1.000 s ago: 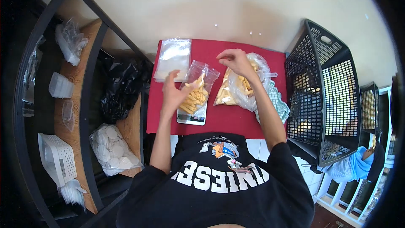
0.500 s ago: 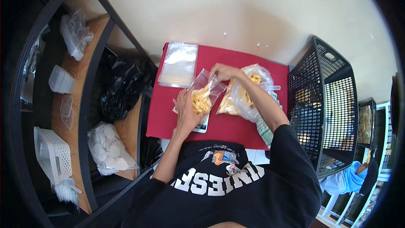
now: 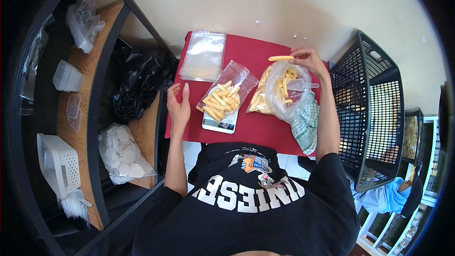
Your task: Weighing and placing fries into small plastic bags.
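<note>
Nearest the viewer, the person's black printed shirt (image 3: 249, 185) borders the near edge of a red tabletop (image 3: 256, 135). At the tabletop's near right lies a green-and-white checked cloth (image 3: 305, 128); left of centre is a white scale (image 3: 219, 125) with a dark display. The left hand (image 3: 179, 109) is raised left of the scale, its fingers spread and holding nothing. Across the scale lies a clear zip bag (image 3: 221, 100), partly filled with yellow sticks gathered toward its near end. To its right, beside the cloth, rests a larger clear bag (image 3: 283, 110) of similar sticks, with a translucent scoop (image 3: 298, 85) in its mouth. Over the far side of this bag is the right hand (image 3: 309, 61), its fingers pinched on one end of a single yellow stick (image 3: 280, 58), which points leftward. At the far left lies a stack of clear bags (image 3: 204, 57); a pale wall (image 3: 213, 0) stands behind.
</note>
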The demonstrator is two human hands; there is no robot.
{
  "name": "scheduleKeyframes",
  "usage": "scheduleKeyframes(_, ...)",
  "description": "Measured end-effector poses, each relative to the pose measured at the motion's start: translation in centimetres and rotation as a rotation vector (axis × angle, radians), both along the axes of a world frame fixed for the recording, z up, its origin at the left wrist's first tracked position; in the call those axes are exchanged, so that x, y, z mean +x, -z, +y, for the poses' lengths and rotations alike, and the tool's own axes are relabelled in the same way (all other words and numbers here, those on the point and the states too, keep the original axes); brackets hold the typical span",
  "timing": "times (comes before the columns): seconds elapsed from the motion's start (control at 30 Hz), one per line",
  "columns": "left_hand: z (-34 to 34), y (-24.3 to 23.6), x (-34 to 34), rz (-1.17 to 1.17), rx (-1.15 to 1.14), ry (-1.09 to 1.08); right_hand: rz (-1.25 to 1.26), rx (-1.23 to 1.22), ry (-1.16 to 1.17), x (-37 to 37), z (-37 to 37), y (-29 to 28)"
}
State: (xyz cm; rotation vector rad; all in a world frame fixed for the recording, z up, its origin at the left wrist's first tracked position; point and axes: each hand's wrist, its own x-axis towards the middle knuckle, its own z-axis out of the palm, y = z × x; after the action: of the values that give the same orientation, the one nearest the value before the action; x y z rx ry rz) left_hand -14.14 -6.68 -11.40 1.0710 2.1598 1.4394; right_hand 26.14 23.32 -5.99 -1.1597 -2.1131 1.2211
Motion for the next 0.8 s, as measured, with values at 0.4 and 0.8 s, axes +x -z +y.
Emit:
scheduleKeyframes(0.4,0.1,-0.6,0.0,0.001,-0.059,-0.005,0.091,-0.04,0.015,-0.8,0.2,1.0)
scheduleKeyframes(0.8,1.0,-0.2,2.0,-0.02,-0.092,0.08,-0.095,0.106,-0.224,-6.6,1.3,3.4)
